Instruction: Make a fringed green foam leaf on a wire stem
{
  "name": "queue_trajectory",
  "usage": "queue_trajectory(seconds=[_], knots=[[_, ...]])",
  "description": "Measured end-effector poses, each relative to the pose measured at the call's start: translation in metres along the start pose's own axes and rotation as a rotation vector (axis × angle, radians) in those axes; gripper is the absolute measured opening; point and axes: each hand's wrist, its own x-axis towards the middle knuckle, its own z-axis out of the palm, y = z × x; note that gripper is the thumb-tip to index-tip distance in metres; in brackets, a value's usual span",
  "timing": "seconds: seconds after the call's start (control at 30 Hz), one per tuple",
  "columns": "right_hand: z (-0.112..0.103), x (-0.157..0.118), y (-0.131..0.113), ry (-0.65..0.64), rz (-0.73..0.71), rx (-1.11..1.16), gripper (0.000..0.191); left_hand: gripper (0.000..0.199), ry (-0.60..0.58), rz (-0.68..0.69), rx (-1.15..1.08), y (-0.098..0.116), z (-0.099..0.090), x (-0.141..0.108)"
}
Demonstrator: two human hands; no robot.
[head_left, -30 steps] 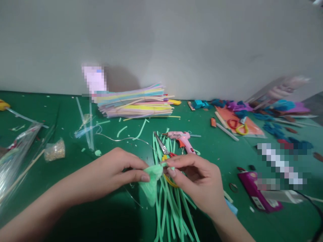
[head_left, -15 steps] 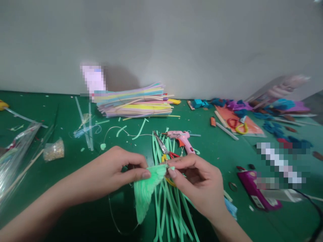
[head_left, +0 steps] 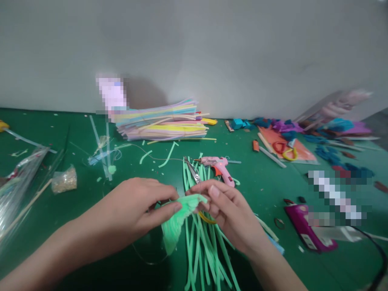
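We pinch one green fringed piece (head_left: 177, 216) between our left hand (head_left: 142, 206) and right hand (head_left: 226, 208), both hands clamped on it. Just behind it on the bench (head_left: 75, 242) lie one pink glue gun (head_left: 218, 166) and one pair of scissors (head_left: 194, 173).

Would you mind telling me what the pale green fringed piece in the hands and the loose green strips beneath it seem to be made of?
Pale green fringed piece: probably soft matte foam or felt; it droops limply. Loose green strips: likely the same sheet material, flat, matte and bending freely.

Both forearms reach in from below and converge at the middle. The left hand (head_left: 138, 206) is curled, thumb and forefinger pinched. The right hand (head_left: 226, 210) faces it, fingertips (head_left: 214, 191) closed together.
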Motion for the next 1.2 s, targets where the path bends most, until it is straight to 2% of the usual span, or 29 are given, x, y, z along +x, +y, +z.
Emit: queue_trajectory(seconds=[0.1, 0.53, 0.67, 0.87, 1.1, 1.2], knots=[[0.002, 0.002, 0.005, -0.044, 0.03, 0.033, 0.019, 0.031, 0.005, -0.001, 0.022, 0.001, 0.0, 0.0], [0.004, -0.002, 0.019, 0.03, -0.063, 0.012, 0.013, 0.03, 0.042, -0.031, 0.068, 0.007, 0.002, -0.002], [0.01, -0.002, 0.017, 0.07, -0.095, -0.067, 0.015, 0.032, 0.105, 0.022, 0.157, 0.006, 0.007, -0.002], [0.02, -0.003, 0.014, 0.248, -0.315, -0.355, 0.005, 0.028, 0.246, 0.197, 0.35, 0.006, 0.016, -0.005], [0.025, 0.0, 0.018, 0.321, -0.333, -0.335, 0.007, 0.025, 0.294, 0.296, 0.487, 0.011, 0.019, -0.007], [0.022, 0.0, 0.019, 0.319, -0.278, -0.282, 0.009, 0.03, 0.297, 0.258, 0.463, 0.01, 0.02, -0.006]])
